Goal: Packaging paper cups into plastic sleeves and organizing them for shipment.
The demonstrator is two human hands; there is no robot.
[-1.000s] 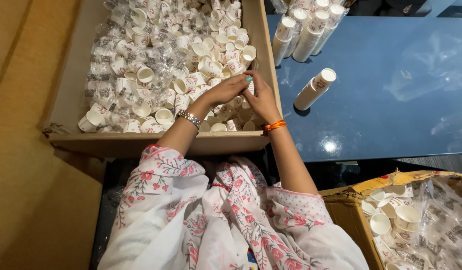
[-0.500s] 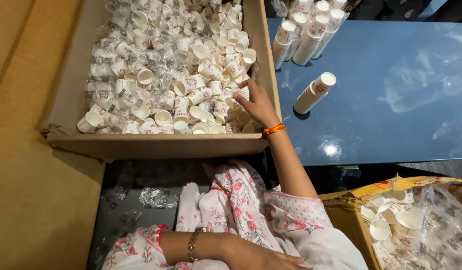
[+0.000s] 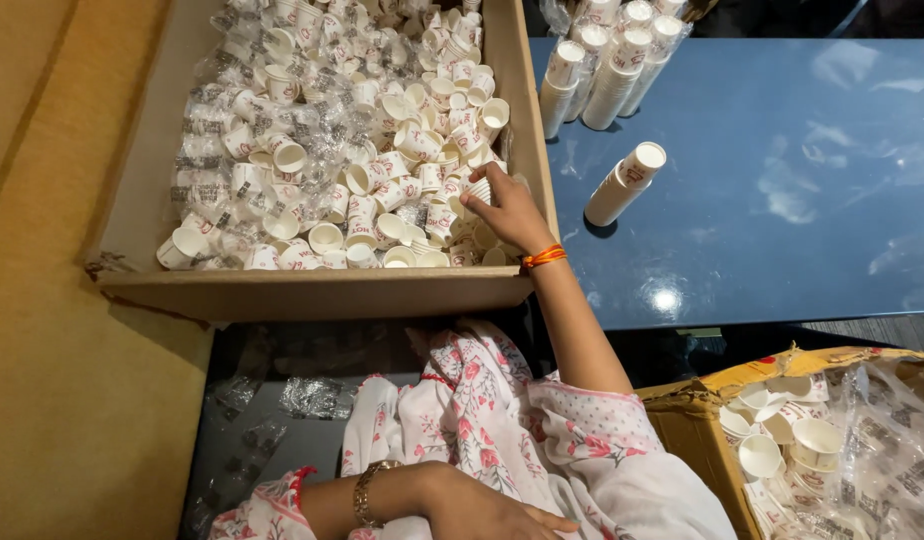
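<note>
1. The right hand [image 3: 509, 208] reaches into the cardboard box [image 3: 312, 292], fingers closed on a small paper cup [image 3: 479, 190] near the box's right wall.
2. The left hand [image 3: 482, 512] rests flat and loose on the floral cloth [image 3: 482, 410] in the lap.
3. A cup stack [image 3: 624, 184] lies on the blue table [image 3: 782, 200].

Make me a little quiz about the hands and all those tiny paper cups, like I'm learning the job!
1. True or false: the right hand is inside the cardboard box, among the loose paper cups.
2. Where is the left hand? A) in the box B) low down on the flowered cloth C) on the blue table
3. Fill in: one stack of cups lies on its ____ alone on the blue table, while other stacks stand near the table's far edge.

Key: 1 true; 2 B; 3 side.
</note>
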